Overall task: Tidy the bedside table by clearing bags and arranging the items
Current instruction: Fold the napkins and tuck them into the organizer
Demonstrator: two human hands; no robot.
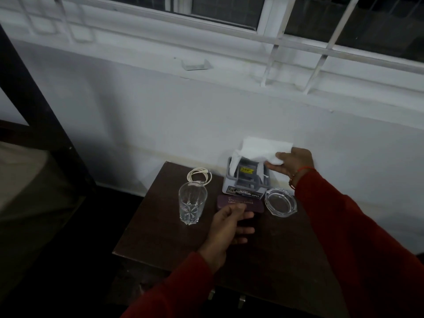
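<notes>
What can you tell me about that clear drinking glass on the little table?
The drinking glass is clear and looks empty, with a thick cut base in a star pattern. It stands upright near the left edge of the dark wooden table, just in front of a coiled white cable. Nothing grips it; the left hand hovers to its right.
</notes>
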